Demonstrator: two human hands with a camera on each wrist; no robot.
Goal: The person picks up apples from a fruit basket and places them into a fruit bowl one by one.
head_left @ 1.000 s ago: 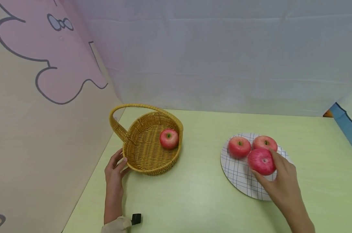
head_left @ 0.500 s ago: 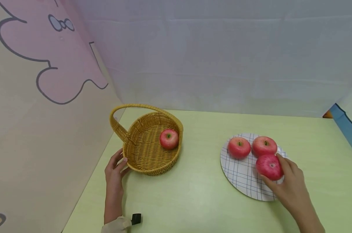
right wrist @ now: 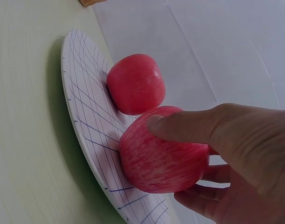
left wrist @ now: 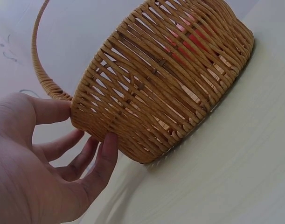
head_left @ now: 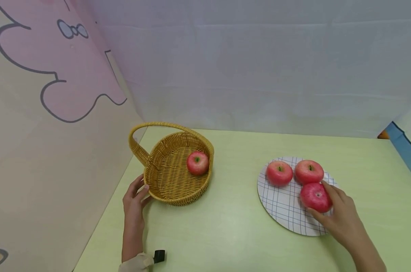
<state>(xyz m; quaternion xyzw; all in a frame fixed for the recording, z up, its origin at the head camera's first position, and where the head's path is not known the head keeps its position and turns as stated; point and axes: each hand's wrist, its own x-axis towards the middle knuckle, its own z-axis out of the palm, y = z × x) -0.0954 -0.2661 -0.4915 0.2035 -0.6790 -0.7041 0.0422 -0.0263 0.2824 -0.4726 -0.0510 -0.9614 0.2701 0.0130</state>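
The right hand [head_left: 343,214] is pinching an apple [head_left: 316,197] over a plate [head_left: 280,207]; well leftward, the left hand [head_left: 135,200], spread, is touching a basket [head_left: 187,197].

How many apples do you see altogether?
4. One apple sits in the basket; at the plate are a left apple, a back-right apple, and a nearer apple gripped by the right hand.

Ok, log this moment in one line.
left hand: touches basket; right hand: grips apple at plate; inside basket: another apple
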